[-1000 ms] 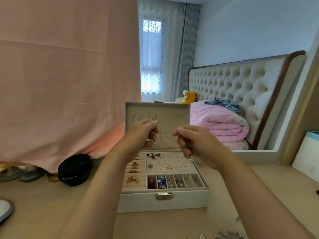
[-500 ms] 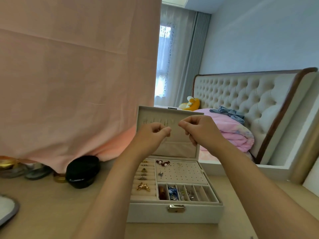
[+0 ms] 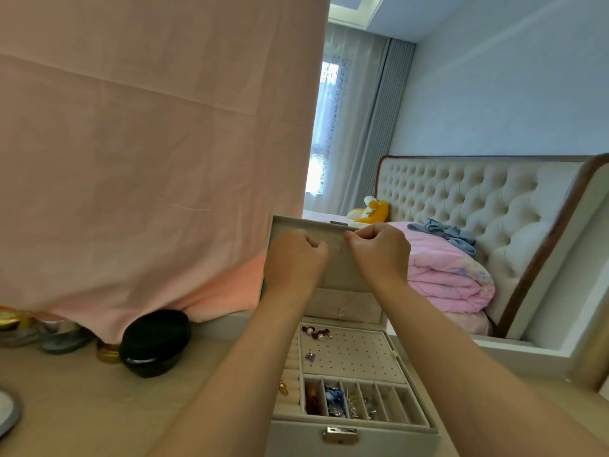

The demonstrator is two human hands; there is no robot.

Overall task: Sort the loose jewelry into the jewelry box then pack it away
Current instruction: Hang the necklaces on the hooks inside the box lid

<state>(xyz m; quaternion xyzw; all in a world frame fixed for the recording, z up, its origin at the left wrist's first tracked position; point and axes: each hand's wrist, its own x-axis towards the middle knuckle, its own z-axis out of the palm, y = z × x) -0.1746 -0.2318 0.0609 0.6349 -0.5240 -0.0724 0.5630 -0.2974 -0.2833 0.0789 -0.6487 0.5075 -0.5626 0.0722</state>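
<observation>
One view is given, taken from the head and aimed forward and a little down. The left hand and right hand are seen from behind, close to the lens, with both forearms entering from the bottom edge. The box is caught near and from above, low and right of centre, its front wall cut by the bottom edge. The table is seen at a shallow angle. Farther off, the upper left is filled by a cloth and the right by a bed. Straight lines are bent and tilted by the wide lens
</observation>
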